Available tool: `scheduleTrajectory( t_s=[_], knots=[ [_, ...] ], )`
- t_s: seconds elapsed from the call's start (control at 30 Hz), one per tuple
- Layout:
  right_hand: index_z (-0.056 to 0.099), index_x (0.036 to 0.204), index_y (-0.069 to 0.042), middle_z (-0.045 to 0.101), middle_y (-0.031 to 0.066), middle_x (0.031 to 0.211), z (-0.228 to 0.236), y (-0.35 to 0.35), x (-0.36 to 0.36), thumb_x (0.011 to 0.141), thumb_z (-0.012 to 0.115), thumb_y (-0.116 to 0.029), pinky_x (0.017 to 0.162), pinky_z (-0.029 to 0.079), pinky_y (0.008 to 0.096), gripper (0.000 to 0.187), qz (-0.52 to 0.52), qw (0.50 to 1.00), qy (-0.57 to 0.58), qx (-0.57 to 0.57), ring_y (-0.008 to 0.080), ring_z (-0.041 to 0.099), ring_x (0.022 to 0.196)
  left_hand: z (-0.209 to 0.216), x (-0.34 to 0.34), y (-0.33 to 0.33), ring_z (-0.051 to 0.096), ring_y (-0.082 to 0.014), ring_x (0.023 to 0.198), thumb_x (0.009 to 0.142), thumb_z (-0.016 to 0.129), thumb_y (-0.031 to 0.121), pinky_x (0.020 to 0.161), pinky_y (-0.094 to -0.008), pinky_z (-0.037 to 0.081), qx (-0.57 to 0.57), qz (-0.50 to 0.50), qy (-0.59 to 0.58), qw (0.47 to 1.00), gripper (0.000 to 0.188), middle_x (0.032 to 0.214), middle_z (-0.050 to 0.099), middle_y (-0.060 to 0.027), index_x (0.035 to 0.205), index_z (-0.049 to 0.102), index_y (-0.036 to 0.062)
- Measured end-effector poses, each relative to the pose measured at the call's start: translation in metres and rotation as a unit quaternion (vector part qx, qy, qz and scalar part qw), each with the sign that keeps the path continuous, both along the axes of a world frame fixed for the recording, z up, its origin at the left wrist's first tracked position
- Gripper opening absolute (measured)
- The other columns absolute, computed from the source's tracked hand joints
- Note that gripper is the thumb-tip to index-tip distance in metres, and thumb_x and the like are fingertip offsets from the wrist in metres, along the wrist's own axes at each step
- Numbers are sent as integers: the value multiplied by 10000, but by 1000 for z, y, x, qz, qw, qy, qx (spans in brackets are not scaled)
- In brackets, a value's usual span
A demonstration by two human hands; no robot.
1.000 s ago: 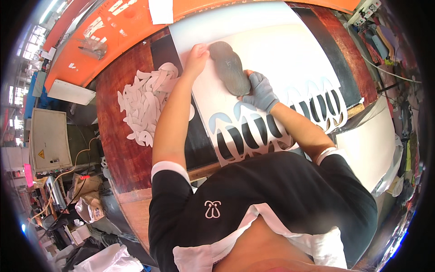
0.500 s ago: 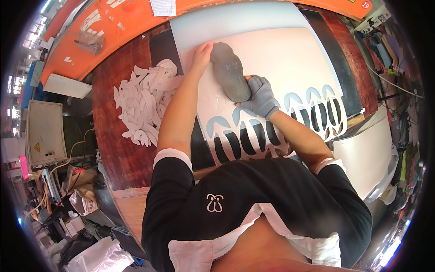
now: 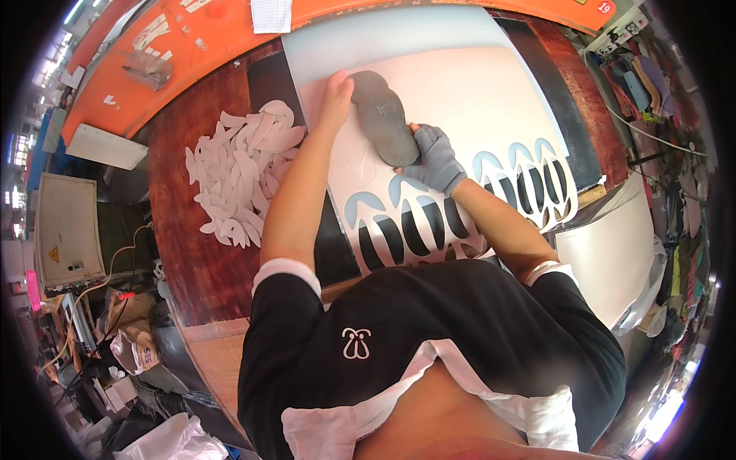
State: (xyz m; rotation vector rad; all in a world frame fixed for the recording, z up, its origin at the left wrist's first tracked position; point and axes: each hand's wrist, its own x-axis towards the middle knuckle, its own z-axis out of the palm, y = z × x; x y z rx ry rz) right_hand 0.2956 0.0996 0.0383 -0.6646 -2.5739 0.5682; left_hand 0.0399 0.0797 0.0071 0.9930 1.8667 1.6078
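A dark grey, sole-shaped block [image 3: 381, 111], probably a cutting die, lies on a pale sheet [image 3: 475, 92], slanting from far left to near right. My bare left hand [image 3: 335, 100] grips its far left edge, with the fingertips partly hidden. On the near right edge, my right hand [image 3: 438, 161] holds the block in a grey fingerless glove, fingers bent. Sole-shaped cut-outs [image 3: 420, 222] run along the sheet's near side, with dark table and bluish material showing through. Faint curved marks show on the sheet left of the block's near end.
A heap of pale cut pieces [image 3: 245, 169] sits left of my left forearm on the reddish-brown table [image 3: 172, 245]. An orange machine beam [image 3: 207, 38] spans the far side. Another pale sheet [image 3: 606, 253] hangs at the right edge. A grey control box [image 3: 69, 226] stands at left.
The whole view has shifted slightly. Both hands keep their hold on the grey block, which shows no clear movement over the sheet.
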Motion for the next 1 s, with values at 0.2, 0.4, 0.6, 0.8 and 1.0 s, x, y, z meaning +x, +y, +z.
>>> scheduleTrajectory(
  t_s=[0.2,0.4,0.6,0.8,1.0],
  knots=[
    [473,1203,3,540,198,1103,10,-1,114,749,702,-346,880,437,427,617,-72,996,-16,52,369,518,1041,18,57,-176,535,-316,1042,852,567,92,914,-366,413,46,47,231,971,319,1118,568,-170,1151,525,-12],
    [533,1063,19,553,194,1067,-21,-2,226,777,640,-142,798,448,406,345,-168,965,83,184,352,535,946,-11,147,-295,528,-238,620,796,587,30,552,-324,427,-89,34,162,982,60,722,543,-88,847,611,50],
    [540,921,1,593,194,979,-43,15,195,737,571,-111,701,450,436,218,-158,951,151,217,351,564,820,-19,140,-276,487,-268,573,791,618,90,515,-377,391,2,121,469,875,122,624,492,-73,683,566,63],
    [562,932,-33,579,147,998,-35,26,167,729,586,-136,719,429,428,230,-206,928,191,243,327,559,866,-23,110,-251,491,-306,592,826,590,151,543,-417,397,-26,146,494,856,271,622,485,-111,589,509,48],
    [556,1016,-42,568,163,1004,-45,48,137,751,609,-181,748,437,445,304,-83,947,208,231,344,556,904,-51,64,-244,503,-369,651,852,562,216,612,-478,406,-124,198,487,842,325,651,508,-162,607,534,4]
  ],
)
